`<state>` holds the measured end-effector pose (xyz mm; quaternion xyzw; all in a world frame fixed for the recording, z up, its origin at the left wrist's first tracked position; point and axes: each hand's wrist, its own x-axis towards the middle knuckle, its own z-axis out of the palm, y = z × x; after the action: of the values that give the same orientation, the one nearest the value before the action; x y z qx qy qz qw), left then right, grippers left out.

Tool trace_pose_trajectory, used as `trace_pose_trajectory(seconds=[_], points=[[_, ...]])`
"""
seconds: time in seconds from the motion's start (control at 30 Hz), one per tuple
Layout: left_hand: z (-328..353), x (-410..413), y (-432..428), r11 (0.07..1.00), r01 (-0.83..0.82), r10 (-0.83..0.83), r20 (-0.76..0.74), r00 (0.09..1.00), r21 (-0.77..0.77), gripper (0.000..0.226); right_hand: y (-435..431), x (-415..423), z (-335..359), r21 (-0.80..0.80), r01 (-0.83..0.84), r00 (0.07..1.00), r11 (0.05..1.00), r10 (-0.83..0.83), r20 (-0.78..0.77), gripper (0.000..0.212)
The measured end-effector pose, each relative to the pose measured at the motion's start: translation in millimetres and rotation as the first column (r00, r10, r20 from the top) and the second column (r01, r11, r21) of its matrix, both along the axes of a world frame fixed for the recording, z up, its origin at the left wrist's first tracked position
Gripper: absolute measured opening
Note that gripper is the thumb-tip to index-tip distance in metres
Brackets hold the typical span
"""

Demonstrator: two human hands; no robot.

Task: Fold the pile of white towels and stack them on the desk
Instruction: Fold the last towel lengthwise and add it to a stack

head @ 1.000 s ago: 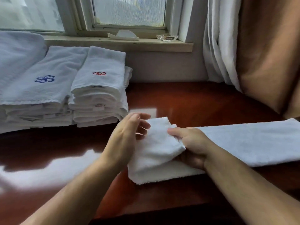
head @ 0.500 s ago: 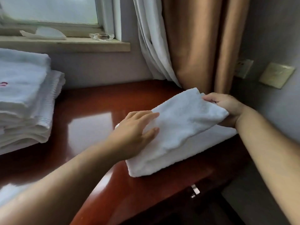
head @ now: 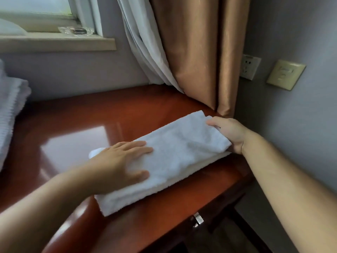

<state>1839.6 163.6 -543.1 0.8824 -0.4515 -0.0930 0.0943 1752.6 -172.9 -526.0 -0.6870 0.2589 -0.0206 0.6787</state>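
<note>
A white towel [head: 175,152], folded double, lies on the glossy red-brown desk [head: 73,125] near its right end. My left hand [head: 120,163] presses flat on the towel's left half with straight fingers. My right hand [head: 228,134] grips the towel's right end, thumb on top and fingers tucked underneath. At the far left edge of the view, part of a stack of folded white towels [head: 9,114] stands on the desk.
A tan curtain [head: 197,52] and a white sheer [head: 145,52] hang down to the desk's back right corner. A wall with a socket [head: 249,67] and a switch plate [head: 285,74] stands close on the right. A glass dish [head: 76,31] sits on the windowsill. A drawer handle [head: 197,219] shows below the desk's front edge.
My right hand carried the folded-over end to the right and laid it down onto the lower layer. My left hand flattened onto the towel. The view swung right, off the stacks.
</note>
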Motion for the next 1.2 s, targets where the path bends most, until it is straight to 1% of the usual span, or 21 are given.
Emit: trace_pose_trajectory(seconds=[0.13,0.2,0.3,0.33,0.37,0.43,0.53,0.63,0.73,0.77,0.8,0.83,0.87,0.9,0.93,0.97,1.0,1.03,1.07,1.1,1.2], points=[[11,7,60,0.998,-0.050,0.048,-0.050,0.998,-0.037,0.058,59,13,-4,0.049,-0.071,0.997,0.996,0.069,0.041,0.025],[15,4,70,0.997,-0.069,0.068,-0.018,0.998,-0.045,0.052,73,16,2,0.024,-0.076,0.995,0.997,0.074,0.073,0.027],[22,-2,61,0.996,-0.053,0.055,0.029,0.998,-0.077,0.062,67,17,18,0.002,-0.024,0.986,1.000,0.023,0.166,0.023],[24,-2,55,0.995,-0.048,0.051,0.031,0.998,-0.091,0.064,62,17,22,-0.022,-0.003,0.986,1.000,0.006,0.164,0.020],[25,-2,48,0.994,-0.043,0.047,0.035,0.998,-0.098,0.066,56,15,25,-0.049,0.016,0.991,0.999,-0.009,0.134,0.018],[25,-2,35,0.997,-0.041,0.045,0.052,0.998,-0.067,0.068,46,11,29,-0.134,0.069,0.997,0.989,-0.066,0.033,0.024],[18,-4,22,1.000,-0.009,0.010,0.053,0.999,-0.020,0.056,34,7,28,-0.330,0.099,0.983,0.939,-0.143,-0.113,0.017],[9,-4,22,0.999,0.012,-0.014,0.054,0.998,0.037,0.058,30,6,19,-0.588,0.001,0.969,0.809,-0.146,-0.201,0.028],[4,-3,23,1.000,-0.015,0.017,0.076,0.997,-0.021,0.067,29,8,16,-0.777,-0.148,0.947,0.612,-0.139,-0.290,0.031],[3,-3,23,0.998,-0.032,0.037,0.091,0.995,-0.050,0.071,30,9,18,-0.834,-0.183,0.935,0.521,-0.170,-0.311,0.030],[3,-3,23,0.997,-0.043,0.048,0.104,0.993,-0.058,0.077,33,9,20,-0.899,-0.190,0.930,0.395,-0.220,-0.294,0.025],[2,-3,23,0.998,-0.044,0.048,0.113,0.992,-0.043,0.083,39,11,22,-0.957,-0.144,0.944,0.252,-0.255,-0.209,0.019],[1,-4,24,0.999,-0.041,0.042,0.119,0.992,-0.011,0.088,48,13,23,-0.987,-0.042,0.970,0.152,-0.231,-0.077,0.018],[-1,-5,24,0.999,-0.038,0.035,0.122,0.992,0.023,0.091,61,14,24,-0.986,0.069,0.989,0.149,-0.142,0.047,0.021],[-3,-5,25,0.998,-0.035,0.029,0.123,0.992,0.051,0.093,76,16,22,-0.970,0.104,0.995,0.219,-0.028,0.100,0.026],[-5,-6,25,0.997,-0.033,0.024,0.120,0.992,0.067,0.094,90,18,17,-0.956,0.039,0.994,0.289,0.083,0.066,0.032],[-7,-6,27,0.997,-0.028,0.019,0.116,0.993,0.073,0.093,103,20,8,-0.945,-0.104,0.985,0.309,0.164,-0.055,0.042],[-8,-6,29,0.997,-0.021,0.013,0.109,0.994,0.074,0.092,112,21,-4,-0.921,-0.267,0.955,0.283,0.202,-0.215,0.053],[-9,-6,31,0.997,-0.015,0.008,0.101,0.995,0.072,0.091,116,19,-15,-0.891,-0.382,0.919,0.246,0.205,-0.337,0.061],[-10,-6,34,0.997,-0.009,0.003,0.095,0.995,0.072,0.090,114,17,-22,-0.871,-0.436,0.897,0.227,0.190,-0.400,0.066],[-10,-5,37,0.996,0.001,-0.009,0.089,0.996,0.094,0.089,95,12,-28,-0.868,-0.464,0.884,0.175,0.155,-0.441,0.092]])
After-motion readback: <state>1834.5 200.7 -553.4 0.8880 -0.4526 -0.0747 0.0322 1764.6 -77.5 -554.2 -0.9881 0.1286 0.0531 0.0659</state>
